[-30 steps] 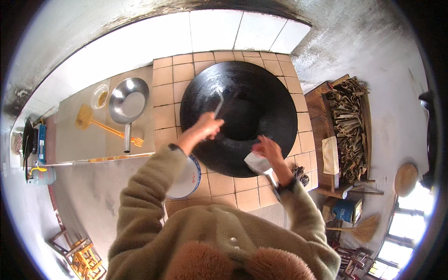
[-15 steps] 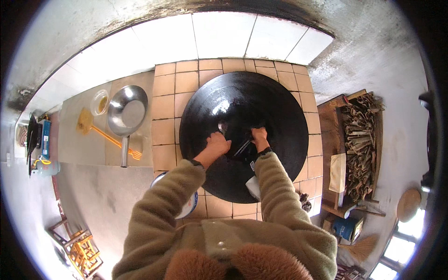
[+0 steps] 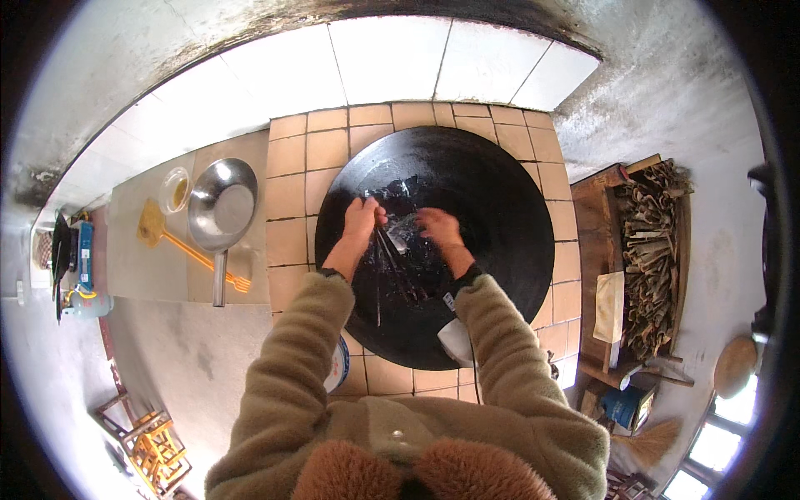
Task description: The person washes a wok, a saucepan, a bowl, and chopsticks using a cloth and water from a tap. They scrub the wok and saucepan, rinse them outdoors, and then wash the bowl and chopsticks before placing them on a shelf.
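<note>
Both forearms extend forward over the large black wok (image 3: 500,208), set into a tan tiled stove top (image 3: 292,167). The left hand (image 3: 361,221) is curled closed around a bundle of thin dark sticks (image 3: 390,267), gripping its upper end. The right hand (image 3: 437,227) is partly closed beside it, fingers touching a small pale item; its exact hold cannot be determined. The bundle lies inside the wok near centre, long axis running from the hands back toward the person. Left of the stove, a steel pan (image 3: 221,208) and yellow spatula (image 3: 167,237) rest on the counter. Stacked firewood (image 3: 654,250) stands to the right.
</note>
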Demonstrator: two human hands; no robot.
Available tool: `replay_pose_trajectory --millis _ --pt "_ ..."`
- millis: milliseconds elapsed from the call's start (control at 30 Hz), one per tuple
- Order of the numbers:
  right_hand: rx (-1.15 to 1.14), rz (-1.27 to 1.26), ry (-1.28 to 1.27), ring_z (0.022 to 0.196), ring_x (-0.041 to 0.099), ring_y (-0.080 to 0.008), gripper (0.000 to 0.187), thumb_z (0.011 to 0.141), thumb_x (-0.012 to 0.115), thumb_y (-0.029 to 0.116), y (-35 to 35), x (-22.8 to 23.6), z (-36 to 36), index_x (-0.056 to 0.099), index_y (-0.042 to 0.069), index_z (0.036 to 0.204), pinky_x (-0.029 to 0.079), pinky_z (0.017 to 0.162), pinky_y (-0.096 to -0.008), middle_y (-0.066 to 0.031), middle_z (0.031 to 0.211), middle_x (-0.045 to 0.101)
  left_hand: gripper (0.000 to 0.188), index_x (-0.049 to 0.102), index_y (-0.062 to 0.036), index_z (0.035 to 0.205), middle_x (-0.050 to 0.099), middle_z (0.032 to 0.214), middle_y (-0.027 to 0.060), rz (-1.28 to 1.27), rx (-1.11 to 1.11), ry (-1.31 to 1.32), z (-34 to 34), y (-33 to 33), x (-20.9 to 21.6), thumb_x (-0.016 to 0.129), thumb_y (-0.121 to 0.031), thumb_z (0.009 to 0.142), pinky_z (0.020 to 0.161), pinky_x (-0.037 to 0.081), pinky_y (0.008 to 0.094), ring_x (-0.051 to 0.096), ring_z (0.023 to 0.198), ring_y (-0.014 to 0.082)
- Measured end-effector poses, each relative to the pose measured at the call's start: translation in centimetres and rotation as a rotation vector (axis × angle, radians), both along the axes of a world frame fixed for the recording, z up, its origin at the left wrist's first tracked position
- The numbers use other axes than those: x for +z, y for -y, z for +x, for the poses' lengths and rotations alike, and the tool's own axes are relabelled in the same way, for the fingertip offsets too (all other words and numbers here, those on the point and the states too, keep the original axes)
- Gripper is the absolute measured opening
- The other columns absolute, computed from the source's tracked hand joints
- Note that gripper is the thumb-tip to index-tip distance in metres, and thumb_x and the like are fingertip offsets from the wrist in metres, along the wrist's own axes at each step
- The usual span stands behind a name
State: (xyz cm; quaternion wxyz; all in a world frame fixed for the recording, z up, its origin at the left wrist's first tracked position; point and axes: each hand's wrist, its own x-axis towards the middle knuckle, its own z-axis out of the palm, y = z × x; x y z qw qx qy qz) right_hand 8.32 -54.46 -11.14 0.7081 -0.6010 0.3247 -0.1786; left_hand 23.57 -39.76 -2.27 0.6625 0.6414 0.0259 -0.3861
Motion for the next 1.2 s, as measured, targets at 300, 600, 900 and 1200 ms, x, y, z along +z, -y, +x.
replay_pose_trajectory --millis 300,600,900,1200 --pt "-0.168 0.548 -0.123 0.074 0.063 -0.0233 0.025 0.091 0.052 0.022 -1.7 0.1 -0.8 0.063 0.001 0.098 0.052 0.065 -0.0368 -0.0124 0.087 0.066 0.049 0.054 -0.0027 0.070 0.048 0.060 0.0050 -0.386 0.404 -0.149 1.6 -0.8 4.0 0.041 -0.045 0.092 0.053 0.037 0.0300 0.042 0.049 0.0153" --pt "0.106 -0.492 0.156 0.139 0.020 -0.0250 0.062 0.098 0.028 0.045 -8.8 14.1 6.3 0.022 0.005 0.145 0.018 0.111 -0.0325 -0.0180 0.148 0.024 0.066 0.043 -0.0015 0.131 0.047 0.132 0.0110 -0.318 -0.006 -0.086 -2.9 1.3 7.5 0.042 -0.054 0.092 0.095 0.038 0.0318 0.047 0.116 0.0202" --pt "0.209 -0.596 0.169 0.140 0.011 -0.0321 0.065 0.099 0.021 0.045 -9.6 13.9 5.1 0.013 0.002 0.146 0.013 0.112 -0.0372 -0.0216 0.150 0.012 0.067 0.042 -0.0056 0.134 0.050 0.130 0.0079 -0.355 0.178 -0.236 -4.1 0.3 9.0 0.037 -0.058 0.093 0.101 0.034 0.0321 0.047 0.116 0.0204" --pt "0.410 -0.445 -0.206 0.110 0.053 -0.0305 0.028 0.090 0.050 0.018 -3.8 8.1 4.7 0.057 0.005 0.114 0.041 0.094 -0.0350 -0.0144 0.108 0.060 0.030 0.055 -0.0010 0.088 0.063 0.075 0.0077 -0.118 0.116 0.303 -5.0 -0.9 3.1 0.046 -0.028 0.097 0.068 0.048 0.0274 0.060 0.070 0.0144"
